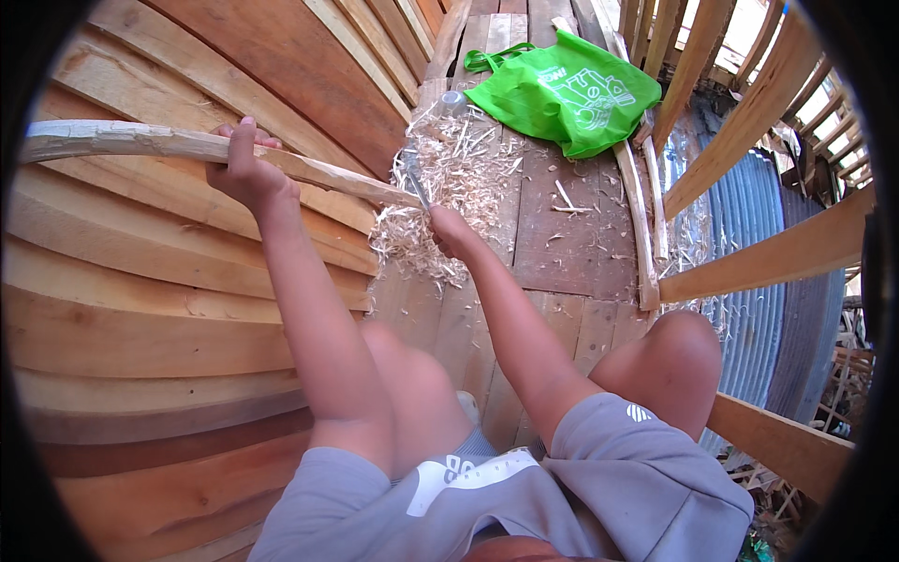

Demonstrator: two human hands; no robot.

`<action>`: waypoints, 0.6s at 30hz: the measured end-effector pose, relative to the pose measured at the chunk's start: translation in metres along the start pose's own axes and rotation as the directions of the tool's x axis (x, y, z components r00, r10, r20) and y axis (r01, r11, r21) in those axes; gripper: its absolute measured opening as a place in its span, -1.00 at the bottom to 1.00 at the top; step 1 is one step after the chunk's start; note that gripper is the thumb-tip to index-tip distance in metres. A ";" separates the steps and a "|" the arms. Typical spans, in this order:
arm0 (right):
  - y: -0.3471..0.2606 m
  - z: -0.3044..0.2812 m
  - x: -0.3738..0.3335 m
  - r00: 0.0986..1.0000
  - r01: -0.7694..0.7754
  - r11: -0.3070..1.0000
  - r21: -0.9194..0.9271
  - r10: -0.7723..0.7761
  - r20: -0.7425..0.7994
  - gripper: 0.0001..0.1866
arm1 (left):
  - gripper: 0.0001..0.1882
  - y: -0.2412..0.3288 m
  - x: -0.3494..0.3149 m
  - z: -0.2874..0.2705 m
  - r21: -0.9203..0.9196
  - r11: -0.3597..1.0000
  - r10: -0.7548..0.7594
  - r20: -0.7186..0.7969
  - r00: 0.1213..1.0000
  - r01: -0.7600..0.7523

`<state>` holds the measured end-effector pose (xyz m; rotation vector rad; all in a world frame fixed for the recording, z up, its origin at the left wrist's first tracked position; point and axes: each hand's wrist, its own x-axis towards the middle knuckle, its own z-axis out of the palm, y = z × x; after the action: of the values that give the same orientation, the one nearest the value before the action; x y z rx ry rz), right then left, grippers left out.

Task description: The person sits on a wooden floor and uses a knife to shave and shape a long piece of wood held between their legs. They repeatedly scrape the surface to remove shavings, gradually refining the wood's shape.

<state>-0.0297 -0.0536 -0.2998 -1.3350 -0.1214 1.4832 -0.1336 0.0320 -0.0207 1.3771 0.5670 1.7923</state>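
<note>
My left hand [245, 169] grips a long pale wooden stick [140, 142] that runs from the far left down to a point near the middle. My right hand [449, 229] is closed on a knife [413, 178] whose blade rests against the stick's lower end. A heap of pale wood shavings [449, 187] lies on the plank floor just beyond both hands. My bare knees and grey shorts fill the lower part of the view.
A bright green bag [571, 89] lies on the planks at the back. A clear plastic bottle [451, 101] sits near the shavings. A stack of wooden boards [140, 309] is on my left. Wooden railings [768, 258] and corrugated metal sheeting [749, 215] are on my right.
</note>
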 end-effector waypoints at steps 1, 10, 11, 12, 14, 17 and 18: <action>-0.005 0.008 -0.006 0.999 -0.037 0.999 -0.031 0.037 -0.003 -0.71 | -0.81 -0.002 0.000 -0.004 0.001 1.000 0.000 -0.013 1.000 0.000; -0.005 0.020 -0.021 0.998 -0.040 0.998 0.039 0.038 0.055 -0.55 | -0.81 -0.001 0.003 -0.009 -0.046 0.999 0.008 0.014 1.000 -0.008; -0.006 0.025 -0.021 0.999 -0.031 0.999 0.036 0.030 0.012 -0.55 | -0.82 -0.001 0.003 -0.009 -0.049 0.999 0.008 0.017 1.000 -0.007; -0.007 0.028 -0.021 0.999 -0.021 0.999 0.033 0.022 -0.031 -0.54 | -0.83 -0.001 0.004 -0.008 -0.052 0.999 0.008 0.020 1.000 -0.007; -0.005 0.011 -0.016 0.994 -0.065 0.998 -0.018 0.066 0.081 -0.56 | -0.85 -0.003 0.006 -0.010 -0.040 0.999 0.018 0.008 1.000 -0.017; -0.009 0.014 -0.011 0.987 -0.108 0.994 -0.027 0.110 0.114 -0.57 | -0.88 -0.004 0.011 -0.014 -0.037 0.999 0.000 -0.069 0.998 -0.003; -0.012 0.020 -0.010 0.987 -0.121 0.993 -0.016 0.122 0.101 -0.58 | -0.88 -0.005 0.012 -0.014 -0.039 0.999 -0.013 -0.103 0.995 0.009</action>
<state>-0.0399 -0.0453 -0.2783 -1.2944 -0.1149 1.6555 -0.1466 0.0465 -0.0217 1.2584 0.5905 1.8639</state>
